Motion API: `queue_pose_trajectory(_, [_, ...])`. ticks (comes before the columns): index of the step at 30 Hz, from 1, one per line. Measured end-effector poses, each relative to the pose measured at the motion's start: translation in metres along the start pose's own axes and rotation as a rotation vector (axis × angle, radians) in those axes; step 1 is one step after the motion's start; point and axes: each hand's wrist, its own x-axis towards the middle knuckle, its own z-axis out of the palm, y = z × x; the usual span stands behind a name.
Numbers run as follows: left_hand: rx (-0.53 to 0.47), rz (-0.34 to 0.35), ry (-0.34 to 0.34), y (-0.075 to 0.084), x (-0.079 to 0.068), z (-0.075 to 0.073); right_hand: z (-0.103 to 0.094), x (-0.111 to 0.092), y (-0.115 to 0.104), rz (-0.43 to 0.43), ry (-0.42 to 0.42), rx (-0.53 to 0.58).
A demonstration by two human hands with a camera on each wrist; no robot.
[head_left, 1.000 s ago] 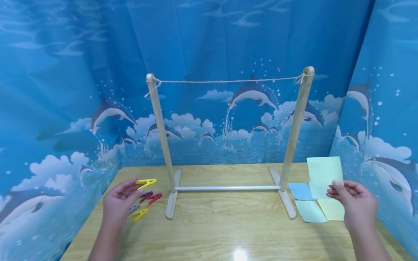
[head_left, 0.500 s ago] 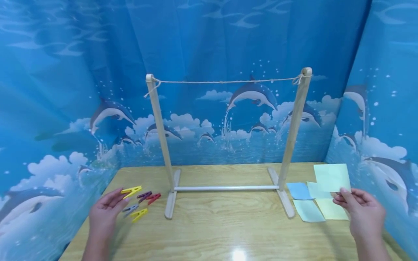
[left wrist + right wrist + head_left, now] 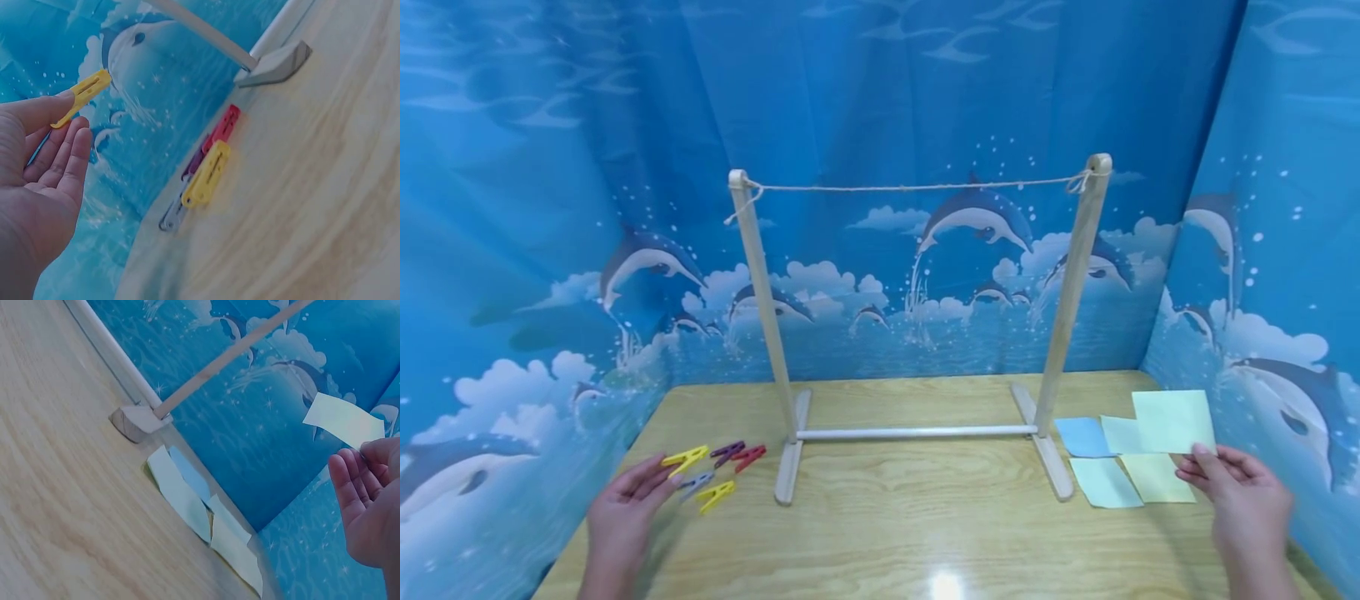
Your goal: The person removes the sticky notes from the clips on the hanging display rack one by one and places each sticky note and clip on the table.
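Note:
Between thumb and fingers my left hand (image 3: 628, 508) pinches a yellow clothespin (image 3: 87, 90), raised above the table at the left. Beside it on the wood lie a purple clothespin (image 3: 727, 452), a red one, a grey one (image 3: 173, 209) and a second yellow clothespin (image 3: 716, 495). At the right, my right hand (image 3: 1247, 500) pinches a pale green sheet of paper (image 3: 345, 420) by its lower corner. The sheet is held up above several papers on the table: a blue one (image 3: 1084, 437), a pale green one (image 3: 1105, 483), a yellow one (image 3: 1159, 479) and another green one, partly covered.
A wooden stand with two posts (image 3: 763, 308) is in the middle, with a string (image 3: 910, 188) tied between their tops. A white bar (image 3: 917, 433) joins its feet low down. Blue dolphin curtains (image 3: 880, 100) hang behind and at both sides of the table (image 3: 880, 525).
My left hand has moved left and down with the yellow clothespin. My right hand has shifted right and slightly down, and the green sheet has gone lower with it.

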Motion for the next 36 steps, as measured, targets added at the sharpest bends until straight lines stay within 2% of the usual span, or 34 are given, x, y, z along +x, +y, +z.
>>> queue_pose_trajectory(3, [0.025,-0.011,0.006,-0.005,0.002,-0.006,-0.004,0.004,0.002,0.021,0.014,-0.018])
queue_pose_trajectory(8, [0.052,-0.116,0.071,-0.005,0.002,-0.01,-0.012,0.01,0.007,0.05,0.017,-0.043])
queue_pose_trajectory(11, [0.109,-0.132,0.083,-0.005,0.001,-0.012,-0.017,0.016,0.009,0.067,0.029,-0.074])
queue_pose_trajectory(15, [0.13,-0.131,0.082,-0.01,0.002,-0.018,-0.022,0.025,0.01,0.108,0.06,-0.141])
queue_pose_trajectory(20, [0.042,-0.102,0.059,-0.02,0.006,-0.026,-0.029,0.036,0.012,0.161,0.091,-0.184])
queue_pose_trajectory(23, [0.031,-0.08,0.041,-0.026,0.01,-0.031,-0.033,0.043,0.015,0.177,0.098,-0.217])
queue_pose_trajectory(30, [0.125,-0.08,0.059,-0.038,0.017,-0.039,-0.046,0.058,0.023,0.205,0.105,-0.274])
queue_pose_trajectory(36, [0.297,-0.121,0.038,-0.046,0.026,-0.04,-0.054,0.065,0.03,0.195,0.133,-0.288])
